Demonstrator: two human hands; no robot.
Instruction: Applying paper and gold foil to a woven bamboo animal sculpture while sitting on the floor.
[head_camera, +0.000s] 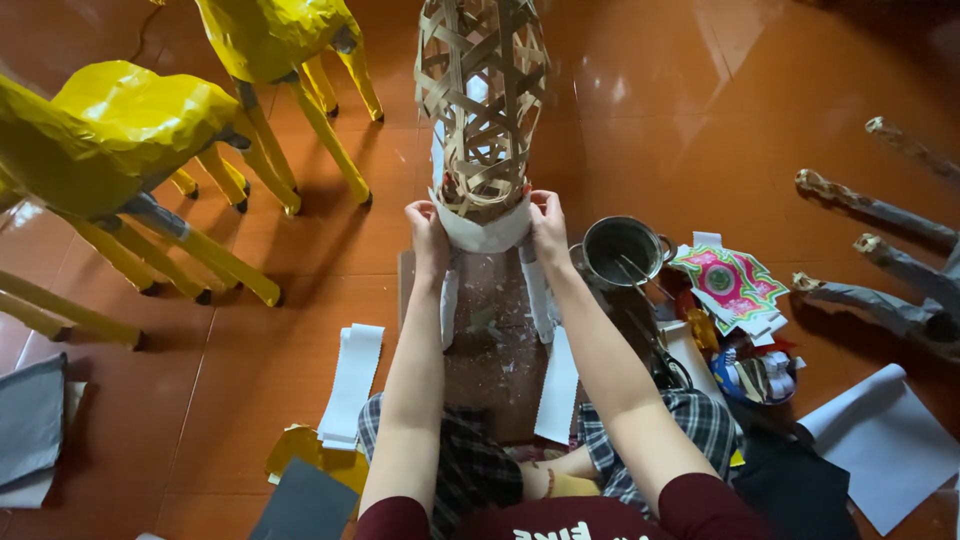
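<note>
A woven bamboo frame (482, 100) stands upright on a brown board (495, 345) in front of me. A white paper strip (483, 231) wraps around the frame's lower end. My left hand (427, 232) presses the strip's left side and my right hand (548, 225) presses its right side. More white strips (540, 300) hang down from the frame's base onto the board.
Yellow paper-covered animal figures (120, 140) stand on the tiled floor at left. A small metal pot (622, 250) with sticks sits at right, next to patterned coloured papers (730, 282), scissors (665, 365) and a white sheet (890, 445). White strips (352, 385) lie at lower left. Grey wrapped legs (880, 290) lie at far right.
</note>
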